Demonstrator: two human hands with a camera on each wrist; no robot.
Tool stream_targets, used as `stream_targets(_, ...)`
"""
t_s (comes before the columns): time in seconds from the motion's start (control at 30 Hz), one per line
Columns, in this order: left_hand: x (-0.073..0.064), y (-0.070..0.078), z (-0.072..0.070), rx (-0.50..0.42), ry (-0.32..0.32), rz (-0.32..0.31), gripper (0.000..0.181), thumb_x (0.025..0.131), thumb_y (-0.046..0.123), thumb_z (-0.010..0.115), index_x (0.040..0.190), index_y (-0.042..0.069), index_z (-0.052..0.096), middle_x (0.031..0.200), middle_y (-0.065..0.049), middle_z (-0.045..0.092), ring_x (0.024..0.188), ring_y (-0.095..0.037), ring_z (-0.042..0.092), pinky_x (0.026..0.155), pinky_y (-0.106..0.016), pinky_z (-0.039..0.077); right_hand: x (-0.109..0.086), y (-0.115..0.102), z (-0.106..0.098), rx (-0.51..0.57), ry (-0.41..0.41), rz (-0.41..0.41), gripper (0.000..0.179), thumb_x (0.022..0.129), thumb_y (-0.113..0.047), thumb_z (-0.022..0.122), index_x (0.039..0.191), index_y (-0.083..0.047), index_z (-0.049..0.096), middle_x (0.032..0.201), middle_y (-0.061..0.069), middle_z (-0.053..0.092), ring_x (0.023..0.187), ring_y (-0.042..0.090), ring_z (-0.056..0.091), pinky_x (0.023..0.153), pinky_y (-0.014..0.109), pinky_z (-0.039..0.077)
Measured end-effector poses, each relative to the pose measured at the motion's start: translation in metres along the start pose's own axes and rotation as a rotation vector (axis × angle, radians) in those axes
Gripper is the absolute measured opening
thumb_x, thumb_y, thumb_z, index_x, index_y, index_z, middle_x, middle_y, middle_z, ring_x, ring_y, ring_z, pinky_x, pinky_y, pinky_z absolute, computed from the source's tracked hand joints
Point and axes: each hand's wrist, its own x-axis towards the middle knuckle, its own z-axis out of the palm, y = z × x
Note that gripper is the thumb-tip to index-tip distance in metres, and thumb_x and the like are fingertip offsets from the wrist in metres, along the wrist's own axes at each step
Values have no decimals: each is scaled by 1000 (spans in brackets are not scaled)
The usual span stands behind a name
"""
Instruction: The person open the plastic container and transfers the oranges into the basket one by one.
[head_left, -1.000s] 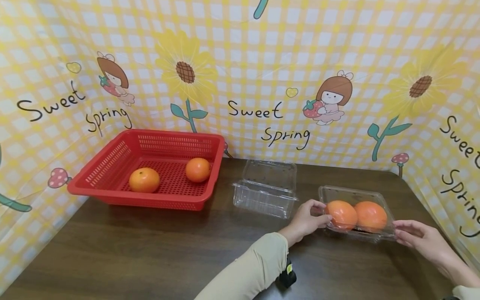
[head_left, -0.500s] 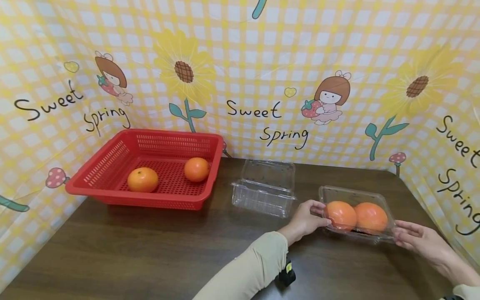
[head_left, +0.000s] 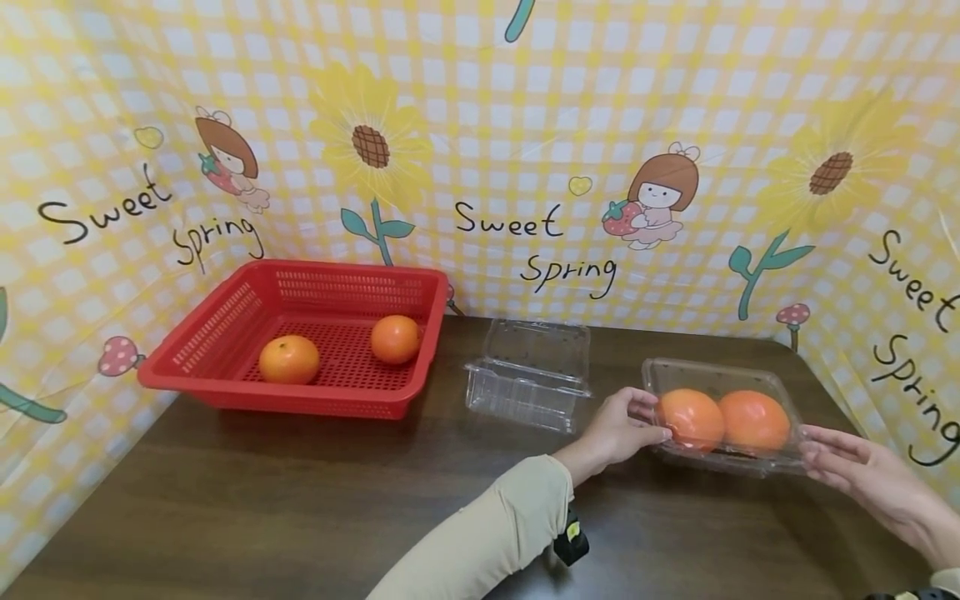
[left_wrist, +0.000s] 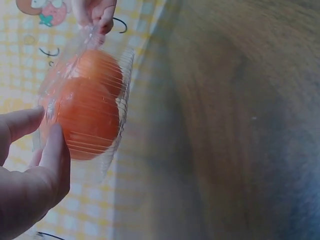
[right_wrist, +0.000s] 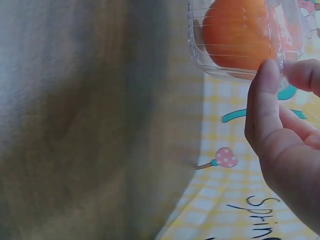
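A clear plastic clamshell box (head_left: 708, 460), lid down, has two oranges inside: the left orange (head_left: 692, 419) and the right orange (head_left: 754, 421). My left hand (head_left: 617, 429) pinches the box's left end between thumb and fingers. At the opposite end, my right hand (head_left: 862, 471) grips the rim; the right wrist view shows its thumb (right_wrist: 300, 75) and fingers on the edge. Both wrist views show the box raised off the table, its ribbed base (left_wrist: 112, 145) visible. Whether the lid is fully latched cannot be told.
A red slotted basket (head_left: 300, 402) at the back left holds two more oranges, a left one (head_left: 289, 360) and a right one (head_left: 395, 340). A second clear clamshell (head_left: 525, 400) stands with its lid up, left of my left hand. Checked cloth (head_left: 510, 125) hangs behind the brown table (head_left: 300, 500).
Both hands have shifted slightly right and away with the orange-filled clamshell, which now sits a little higher in the head view. Basket and second clamshell have stayed put.
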Motion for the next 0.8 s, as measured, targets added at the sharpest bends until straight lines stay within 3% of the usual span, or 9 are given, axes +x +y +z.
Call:
stream_targets(0.17, -5, 19, -6, 29, -37, 28, 35, 75, 7, 70, 106, 8, 53, 86, 5, 53, 75, -7, 55, 62, -18, 46, -1, -13, -3, -1, -4, -34, 32, 93, -3, 41, 103, -31, 52, 99, -17, 57, 88, 2, 56, 73, 17, 47)
stream_targets(0.3, -9, 38, -18, 70, -73, 58, 38, 77, 10, 67, 111, 10, 50, 91, 4, 52, 81, -8, 54, 63, -17, 45, 1, -25, -2, 69, -24, -75, 34, 93, -1, 39, 103, -31, 54, 101, -19, 55, 90, 0, 56, 73, 16, 46)
stream_targets(0.4, -11, 52, -32, 114, -97, 89, 40, 79, 12, 66, 116, 10, 48, 96, 2, 53, 86, -10, 55, 65, -17, 46, 6, -34, 3, 132, -41, -123, 36, 93, 1, 39, 104, -30, 56, 104, -18, 56, 91, 1, 56, 74, 16, 46)
stream_targets(0.53, -11, 67, -54, 157, -121, 108, 43, 82, 14, 64, 120, 10, 46, 102, -2, 53, 93, -14, 55, 68, -19, 47, 14, -48, 15, 137, -41, -154, 33, 92, -1, 41, 105, -27, 55, 104, -14, 57, 91, 3, 57, 75, 16, 46)
stream_targets(0.8, -9, 78, -96, 208, -118, 116, 43, 84, 12, 60, 124, 5, 45, 108, -8, 53, 98, -19, 55, 70, -24, 49, 35, -78, 50, 99, -21, -113, 20, 92, -10, 45, 106, -22, 53, 100, -11, 60, 89, 5, 58, 74, 16, 46)
